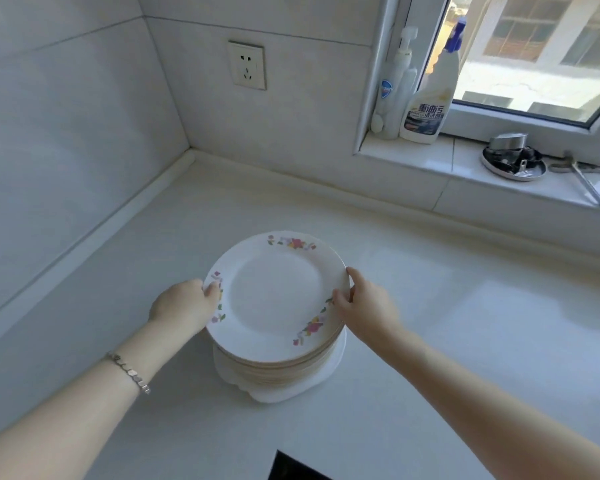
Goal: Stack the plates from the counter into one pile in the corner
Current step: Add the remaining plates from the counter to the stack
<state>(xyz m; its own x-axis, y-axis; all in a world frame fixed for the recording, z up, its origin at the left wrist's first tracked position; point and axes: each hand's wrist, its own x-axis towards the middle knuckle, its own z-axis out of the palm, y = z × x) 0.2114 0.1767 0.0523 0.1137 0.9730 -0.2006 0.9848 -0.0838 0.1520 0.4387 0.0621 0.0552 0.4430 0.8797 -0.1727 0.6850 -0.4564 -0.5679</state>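
A pile of several white plates with flower prints on the rim (276, 299) stands on the white counter (447, 341), some way out from the wall corner (190, 150). My left hand (184, 304) grips the pile's left edge, thumb on the top plate's rim. My right hand (364, 304) grips the right edge, thumb on the rim and fingers curled around the side. A plain white plate shows at the bottom of the pile (274, 393).
A window sill (430, 161) at the back right holds two cleaning bottles (428, 95), a round metal dish with small parts (515, 161) and metal tongs (589, 181). A wall socket (247, 65) is above the counter. A dark hob corner (291, 469) lies at the near edge.
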